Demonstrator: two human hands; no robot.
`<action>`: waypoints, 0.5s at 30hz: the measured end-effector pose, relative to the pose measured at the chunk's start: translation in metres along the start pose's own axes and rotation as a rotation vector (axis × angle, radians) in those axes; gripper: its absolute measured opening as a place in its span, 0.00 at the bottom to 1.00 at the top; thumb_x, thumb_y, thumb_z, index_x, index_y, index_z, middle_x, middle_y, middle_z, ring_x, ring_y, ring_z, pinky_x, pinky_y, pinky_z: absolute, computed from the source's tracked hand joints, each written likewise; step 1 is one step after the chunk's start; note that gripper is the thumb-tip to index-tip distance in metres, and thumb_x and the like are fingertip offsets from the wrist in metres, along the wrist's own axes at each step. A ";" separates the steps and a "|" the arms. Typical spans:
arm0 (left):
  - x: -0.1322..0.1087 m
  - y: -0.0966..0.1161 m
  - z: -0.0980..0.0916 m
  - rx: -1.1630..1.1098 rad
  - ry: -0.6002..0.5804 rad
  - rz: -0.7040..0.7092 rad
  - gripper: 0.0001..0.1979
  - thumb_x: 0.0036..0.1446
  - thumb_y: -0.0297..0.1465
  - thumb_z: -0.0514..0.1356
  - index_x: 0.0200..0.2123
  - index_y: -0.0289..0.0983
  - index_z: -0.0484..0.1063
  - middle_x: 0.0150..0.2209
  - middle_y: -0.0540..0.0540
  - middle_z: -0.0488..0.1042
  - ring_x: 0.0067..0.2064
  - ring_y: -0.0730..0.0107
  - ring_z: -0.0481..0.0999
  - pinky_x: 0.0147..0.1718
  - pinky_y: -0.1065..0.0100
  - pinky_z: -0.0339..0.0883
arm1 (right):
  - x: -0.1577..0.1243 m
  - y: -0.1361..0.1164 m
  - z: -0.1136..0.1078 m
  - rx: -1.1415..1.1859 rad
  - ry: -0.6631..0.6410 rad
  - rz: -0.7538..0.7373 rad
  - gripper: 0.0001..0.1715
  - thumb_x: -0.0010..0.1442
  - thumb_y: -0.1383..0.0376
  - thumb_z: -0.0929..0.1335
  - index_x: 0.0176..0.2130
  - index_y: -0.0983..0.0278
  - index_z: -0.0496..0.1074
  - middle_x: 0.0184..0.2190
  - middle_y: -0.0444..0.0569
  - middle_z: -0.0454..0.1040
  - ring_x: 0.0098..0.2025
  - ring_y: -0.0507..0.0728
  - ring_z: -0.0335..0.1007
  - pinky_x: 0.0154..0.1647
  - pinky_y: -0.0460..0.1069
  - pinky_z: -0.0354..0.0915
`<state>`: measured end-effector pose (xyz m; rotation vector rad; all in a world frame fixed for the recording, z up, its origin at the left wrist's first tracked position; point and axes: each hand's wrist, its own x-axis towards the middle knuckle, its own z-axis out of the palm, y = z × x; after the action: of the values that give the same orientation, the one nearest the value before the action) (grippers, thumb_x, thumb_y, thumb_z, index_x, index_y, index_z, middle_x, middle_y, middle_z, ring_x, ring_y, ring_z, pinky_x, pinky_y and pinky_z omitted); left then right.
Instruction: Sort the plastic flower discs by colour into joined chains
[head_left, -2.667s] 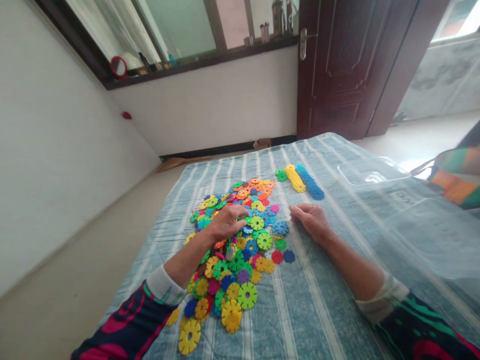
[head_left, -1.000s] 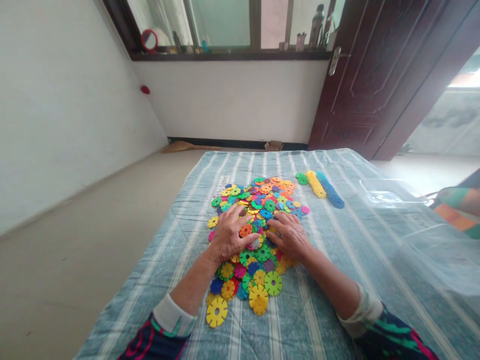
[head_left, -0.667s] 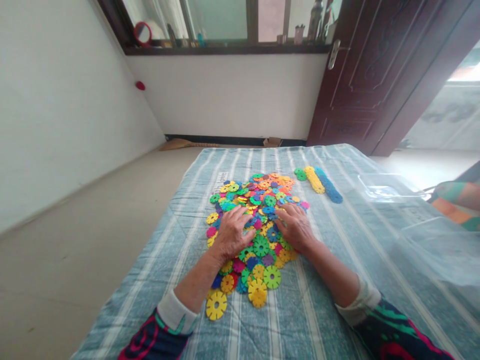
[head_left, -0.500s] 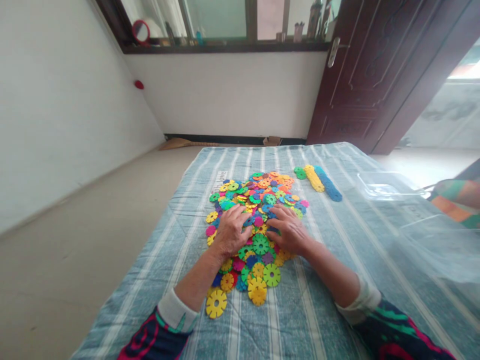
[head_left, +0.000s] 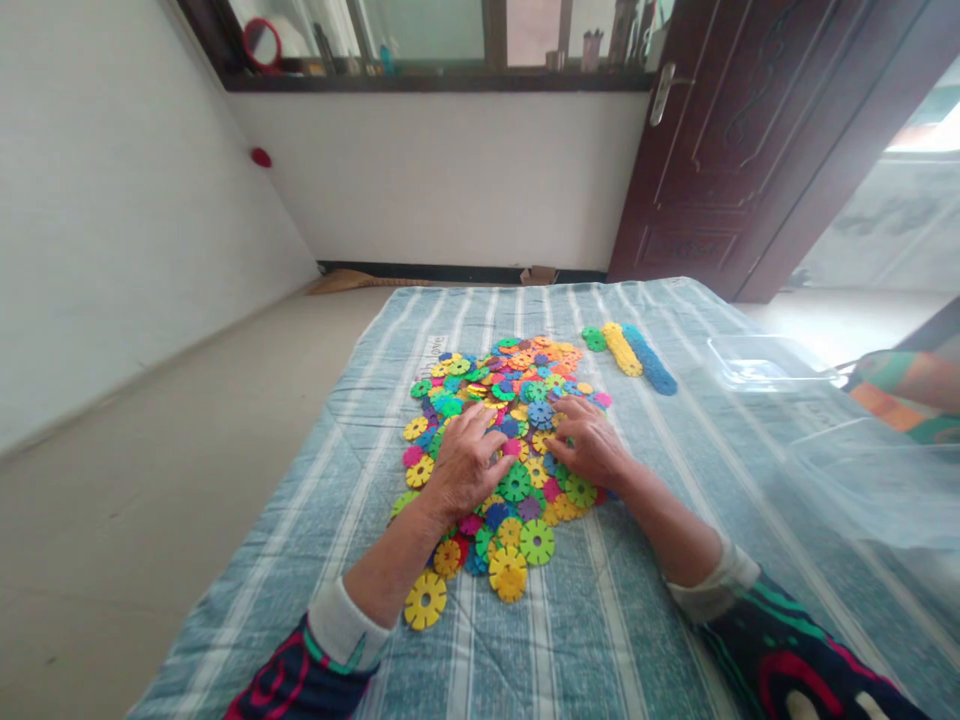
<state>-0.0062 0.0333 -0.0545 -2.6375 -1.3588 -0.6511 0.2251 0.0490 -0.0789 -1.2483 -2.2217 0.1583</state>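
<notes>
A spread pile of colourful notched plastic discs [head_left: 515,482] lies in the middle of the cloth-covered table. My left hand [head_left: 471,458] rests over the left side of the pile, fingers apart, thumb pointing inward, with nothing visibly held. At the pile's right side is my right hand [head_left: 589,440]; its fingers are bent and parted, touching discs near a blue one [head_left: 540,414]. Discs under both palms are hidden. Beyond my right hand lie a row of yellow discs [head_left: 622,350], a row of blue discs [head_left: 650,360] and a green disc [head_left: 593,339].
On the right stand a clear plastic container [head_left: 772,365] and a larger translucent one [head_left: 877,490]. A striped cloth [head_left: 547,640] covers the table. Past its far edge are a broom [head_left: 345,281], a wall with a window sill, and a dark red door [head_left: 720,150].
My right hand has shifted slightly right and its fingers have bent more. My left hand stays over the same part of the pile. The camera view has moved a little.
</notes>
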 end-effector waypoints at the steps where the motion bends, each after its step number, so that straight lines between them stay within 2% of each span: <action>1: 0.000 0.000 0.001 0.002 0.003 -0.006 0.08 0.57 0.34 0.60 0.35 0.37 0.77 0.55 0.37 0.70 0.61 0.47 0.63 0.57 0.47 0.61 | 0.000 -0.001 -0.001 -0.010 -0.008 0.009 0.10 0.57 0.62 0.69 0.26 0.63 0.74 0.53 0.56 0.70 0.60 0.65 0.59 0.59 0.61 0.57; 3: 0.000 -0.001 0.002 -0.004 0.007 -0.012 0.08 0.56 0.33 0.60 0.36 0.37 0.77 0.54 0.37 0.70 0.61 0.47 0.63 0.57 0.47 0.61 | 0.001 -0.004 -0.002 -0.024 -0.028 0.028 0.08 0.55 0.60 0.71 0.31 0.62 0.76 0.56 0.56 0.68 0.61 0.66 0.57 0.59 0.62 0.57; 7: -0.001 -0.001 0.002 -0.033 0.011 -0.019 0.08 0.55 0.33 0.61 0.38 0.38 0.77 0.54 0.39 0.70 0.61 0.47 0.62 0.58 0.47 0.61 | 0.002 -0.009 -0.006 -0.050 -0.077 0.071 0.18 0.52 0.55 0.73 0.40 0.63 0.77 0.58 0.58 0.65 0.61 0.67 0.57 0.58 0.62 0.58; 10: -0.001 -0.001 0.002 -0.034 0.005 -0.027 0.09 0.56 0.33 0.60 0.39 0.38 0.77 0.54 0.38 0.70 0.61 0.47 0.62 0.58 0.46 0.61 | 0.002 -0.011 -0.006 -0.067 -0.085 0.090 0.18 0.52 0.55 0.73 0.39 0.64 0.78 0.58 0.59 0.65 0.61 0.68 0.57 0.58 0.62 0.58; 15: 0.000 -0.001 0.003 -0.022 0.007 -0.016 0.09 0.57 0.33 0.59 0.39 0.37 0.77 0.54 0.37 0.70 0.60 0.48 0.63 0.58 0.47 0.61 | 0.002 -0.011 0.006 0.018 0.007 0.092 0.07 0.54 0.61 0.72 0.35 0.61 0.79 0.51 0.55 0.71 0.59 0.65 0.60 0.59 0.61 0.58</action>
<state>-0.0063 0.0348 -0.0573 -2.6417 -1.3799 -0.6805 0.2133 0.0452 -0.0790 -1.3392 -2.1532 0.2085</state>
